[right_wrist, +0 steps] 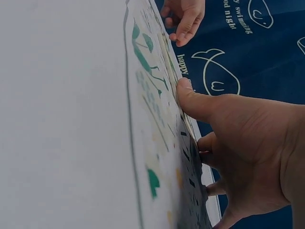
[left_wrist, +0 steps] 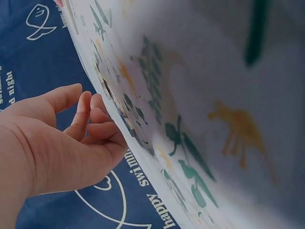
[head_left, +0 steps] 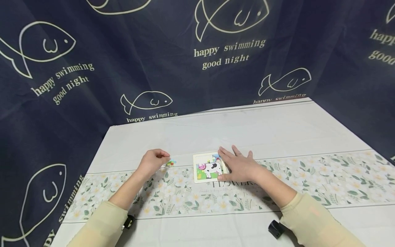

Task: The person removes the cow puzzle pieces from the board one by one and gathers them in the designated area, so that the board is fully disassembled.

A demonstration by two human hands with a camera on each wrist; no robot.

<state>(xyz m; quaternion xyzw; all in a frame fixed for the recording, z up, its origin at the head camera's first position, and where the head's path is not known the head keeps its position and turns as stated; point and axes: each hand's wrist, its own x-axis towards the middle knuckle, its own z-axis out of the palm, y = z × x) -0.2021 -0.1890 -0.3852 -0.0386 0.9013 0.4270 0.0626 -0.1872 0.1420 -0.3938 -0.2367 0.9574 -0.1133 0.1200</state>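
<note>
A small puzzle tray (head_left: 199, 181) with a pale rim lies on the cloth; its picture shows a spotted cow (head_left: 213, 168) with a pink face. At its right side rests my right hand (head_left: 239, 167), fingers spread wide, with the thumb at the lower right rim. To the left of the tray, a small colourful puzzle piece (head_left: 170, 163) lies on the cloth. My left hand (head_left: 153, 162) is just beside and above this piece, fingers loosely bent. In the left wrist view the left hand (left_wrist: 66, 129) shows nothing between its thumb and fingers.
A white tablecloth (head_left: 216, 128) with a floral band (head_left: 324, 178) covers the table. Behind it hangs a dark blue curtain (head_left: 172, 61) printed with fish and lettering. A black device (head_left: 275, 229) is near the right sleeve, another dark one (head_left: 128, 222) near the left.
</note>
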